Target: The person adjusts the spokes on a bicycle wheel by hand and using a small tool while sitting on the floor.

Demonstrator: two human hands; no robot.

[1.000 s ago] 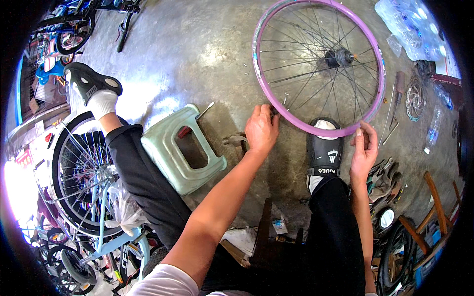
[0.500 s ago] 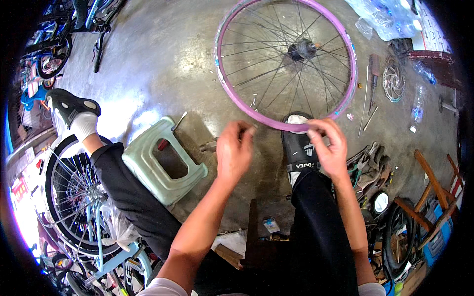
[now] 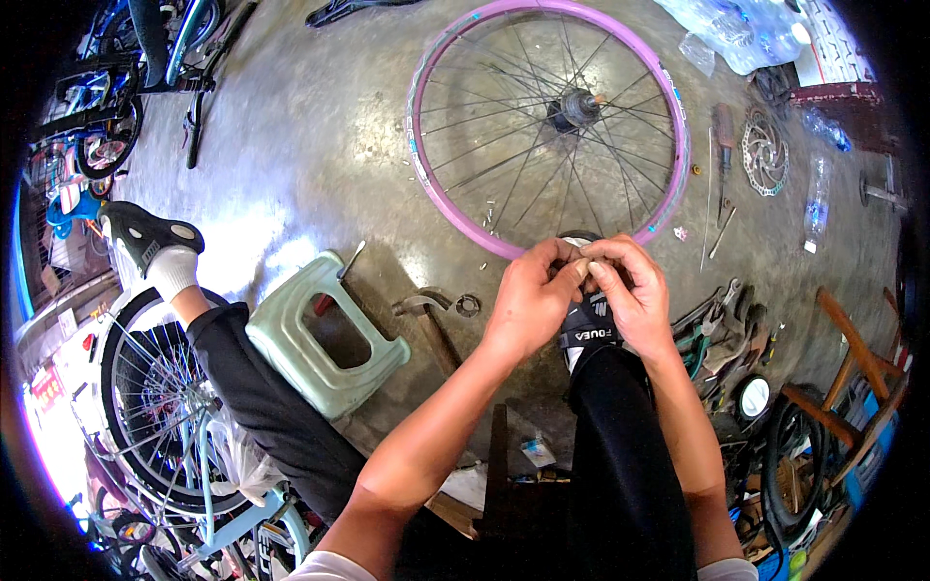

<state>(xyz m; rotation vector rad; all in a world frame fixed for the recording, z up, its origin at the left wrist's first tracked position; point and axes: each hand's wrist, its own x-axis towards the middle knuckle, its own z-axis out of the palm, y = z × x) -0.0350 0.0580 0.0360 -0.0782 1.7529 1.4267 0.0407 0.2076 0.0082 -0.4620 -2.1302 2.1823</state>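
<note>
My left hand (image 3: 535, 295) and my right hand (image 3: 630, 290) meet above my right shoe, with fingertips pinched together. Whatever sits between them is too small or too hidden to name. Just beyond them lies a pink bicycle wheel rim (image 3: 462, 221) with dark spokes and a hub (image 3: 573, 110), its near edge by my fingers. It carries no tyre. Small bits (image 3: 491, 215) are scattered by its near left edge. To the left of my left hand a hammer (image 3: 431, 324) rests on the floor beside a metal ring (image 3: 468, 306).
A pale green stool (image 3: 325, 334) stands left, near my outstretched left leg. At right lie a brake disc (image 3: 765, 152), a screwdriver (image 3: 724, 136), a plastic bottle (image 3: 817, 203) and a heap of tools (image 3: 731, 329). Bicycles (image 3: 160, 387) crowd the left side.
My hands were apart and have come together, the left moving right. The hammer and ring, mostly covered before by my left hand, now show. The view has shifted slightly.
</note>
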